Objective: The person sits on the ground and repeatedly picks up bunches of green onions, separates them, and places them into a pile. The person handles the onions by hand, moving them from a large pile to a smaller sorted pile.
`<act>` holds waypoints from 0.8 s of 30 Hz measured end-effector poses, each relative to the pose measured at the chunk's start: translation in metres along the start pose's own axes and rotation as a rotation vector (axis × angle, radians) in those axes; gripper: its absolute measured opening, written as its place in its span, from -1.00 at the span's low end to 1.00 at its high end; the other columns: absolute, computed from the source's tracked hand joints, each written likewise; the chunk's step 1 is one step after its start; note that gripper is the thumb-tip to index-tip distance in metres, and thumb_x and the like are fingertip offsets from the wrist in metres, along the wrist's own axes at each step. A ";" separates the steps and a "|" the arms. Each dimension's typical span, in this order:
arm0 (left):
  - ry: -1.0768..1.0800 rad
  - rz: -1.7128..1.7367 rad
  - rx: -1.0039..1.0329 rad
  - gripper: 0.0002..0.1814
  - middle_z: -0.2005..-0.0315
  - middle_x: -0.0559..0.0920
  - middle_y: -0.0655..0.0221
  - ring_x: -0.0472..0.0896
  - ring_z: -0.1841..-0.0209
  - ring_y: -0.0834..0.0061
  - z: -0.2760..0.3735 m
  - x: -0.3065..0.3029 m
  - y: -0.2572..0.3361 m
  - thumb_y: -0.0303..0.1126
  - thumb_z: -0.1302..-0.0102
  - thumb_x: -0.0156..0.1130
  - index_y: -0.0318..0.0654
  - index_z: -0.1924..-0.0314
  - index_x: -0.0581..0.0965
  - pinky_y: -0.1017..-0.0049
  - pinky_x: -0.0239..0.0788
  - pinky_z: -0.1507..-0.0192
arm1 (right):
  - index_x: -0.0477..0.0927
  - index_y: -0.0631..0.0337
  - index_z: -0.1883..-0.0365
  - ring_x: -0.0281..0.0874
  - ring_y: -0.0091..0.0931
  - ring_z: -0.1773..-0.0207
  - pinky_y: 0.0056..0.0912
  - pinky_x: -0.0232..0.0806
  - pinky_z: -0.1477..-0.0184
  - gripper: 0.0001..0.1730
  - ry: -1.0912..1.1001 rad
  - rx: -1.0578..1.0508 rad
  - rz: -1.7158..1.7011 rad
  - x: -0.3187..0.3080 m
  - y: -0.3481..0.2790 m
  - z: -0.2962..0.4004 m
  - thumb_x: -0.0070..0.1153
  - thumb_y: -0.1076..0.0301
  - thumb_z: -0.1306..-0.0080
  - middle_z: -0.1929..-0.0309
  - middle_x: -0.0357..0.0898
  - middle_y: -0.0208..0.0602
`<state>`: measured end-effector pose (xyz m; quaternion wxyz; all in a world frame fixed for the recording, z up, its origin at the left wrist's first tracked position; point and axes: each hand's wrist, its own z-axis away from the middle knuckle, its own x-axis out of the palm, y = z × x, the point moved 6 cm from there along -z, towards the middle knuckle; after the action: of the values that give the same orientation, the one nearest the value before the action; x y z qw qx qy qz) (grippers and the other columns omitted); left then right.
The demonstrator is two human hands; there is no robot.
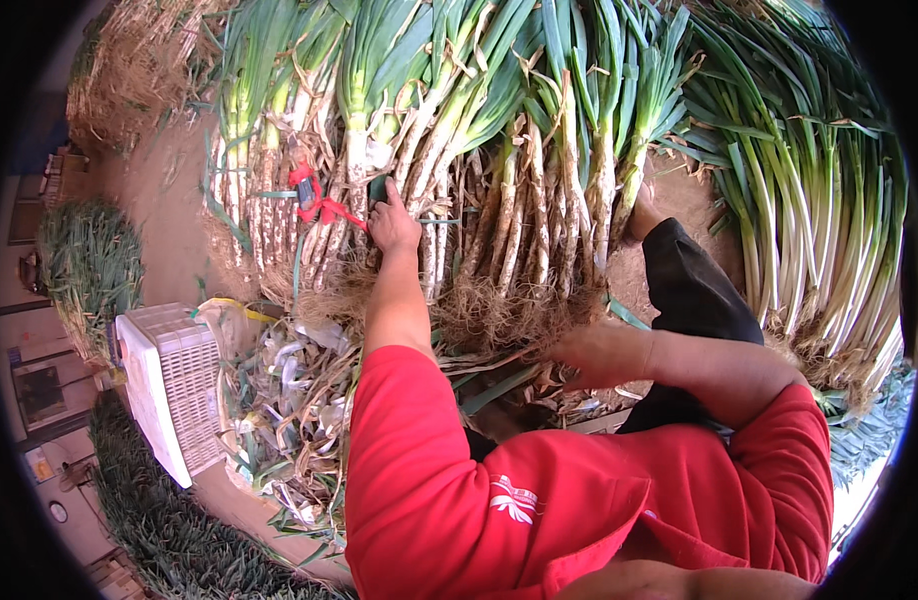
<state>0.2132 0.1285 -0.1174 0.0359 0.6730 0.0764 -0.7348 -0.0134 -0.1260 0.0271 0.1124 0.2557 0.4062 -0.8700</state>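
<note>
Long green onions (504,217) with soil-marked stalks and bushy roots lie in a thick row before me, leaves pointing away. My left hand (395,225) rests on their stalks, index finger extended; whether it grips any is hidden. Beside it, a red strip (327,210) is tied around a small dark object (306,189) lying on the stalks. The strip's end reaches the hand's edge. My right hand (605,354) is blurred near the root ends, over dry leaf scraps; what its fingers hold is unclear.
Cleaner, pale-stalked onions (819,232) are heaped at the right. A white plastic crate (175,382) stands on its side at the left, near peelings and plastic scraps (294,405). More onion piles (91,270) line the left. My bare foot (643,214) touches the row's right end.
</note>
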 end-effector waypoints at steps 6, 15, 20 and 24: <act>-0.538 0.783 0.054 0.00 -0.14 0.37 0.15 0.41 -0.09 0.30 0.019 -0.039 0.010 -0.47 0.19 0.36 -0.27 -0.30 0.06 0.31 0.10 -0.25 | 0.33 0.26 -0.10 0.50 -0.32 0.08 -0.25 0.31 -0.09 -0.44 0.327 0.299 -0.223 -0.066 0.044 -0.023 0.03 0.07 -0.24 0.12 0.52 -0.11; -1.101 1.636 -0.107 -0.55 0.47 0.59 0.30 0.56 0.48 0.51 0.106 -0.061 0.092 -0.32 0.19 0.37 -0.29 0.22 0.49 0.60 0.47 0.42 | 0.45 0.14 0.20 0.44 -0.41 0.23 -0.31 0.29 0.14 -0.59 0.726 0.365 -1.693 -0.057 0.076 -0.057 -0.04 -0.04 -0.27 0.27 0.49 -0.17; -0.784 1.750 -0.185 -0.42 0.23 0.55 0.27 0.53 0.21 0.42 0.111 -0.039 0.103 -0.48 0.17 0.12 -0.34 0.00 0.42 0.49 0.41 0.13 | 0.35 0.28 -0.05 0.36 -0.37 -0.03 -0.24 0.16 -0.11 -0.52 0.691 0.546 -1.527 -0.038 0.120 -0.059 0.03 0.17 -0.25 -0.03 0.41 -0.12; -0.898 1.813 -0.154 -0.55 0.30 0.57 0.28 0.55 0.25 0.42 0.118 -0.059 0.113 -0.46 0.11 0.15 -0.36 0.11 0.46 0.47 0.42 0.11 | 0.01 0.33 -0.27 0.08 -0.28 -0.33 -0.17 -0.09 -0.36 -0.15 0.778 0.544 -1.522 -0.032 0.138 -0.065 0.12 0.08 -0.19 -0.28 0.12 0.01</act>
<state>0.1199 -0.0044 -0.0562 0.6489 0.1348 -0.4364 -0.6086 0.0922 -0.1656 -0.0800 -0.7048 0.2120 0.2548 -0.6272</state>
